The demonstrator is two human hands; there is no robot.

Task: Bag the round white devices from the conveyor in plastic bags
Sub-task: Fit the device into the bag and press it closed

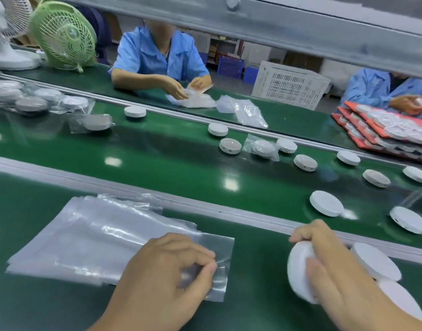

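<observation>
Fingers (200, 258) on your left hand (171, 266) are curled in, pinching the near right corner of the top bag (217, 247) on the bag stack (85, 240). Looks like you're working the mouth open. Your right hand (329, 263) grips one white device (298, 271), tipped on edge over the green surface (264, 306), near the bag but not in it yet. Two spare devices (374, 261) lie just right of that hand. Plenty left, I reckon: about ten loose ones (326, 203) sit on the conveyor (157, 158) to the right, one bagged among them, plus several bagged ones (74, 103) at the far left.
</observation>
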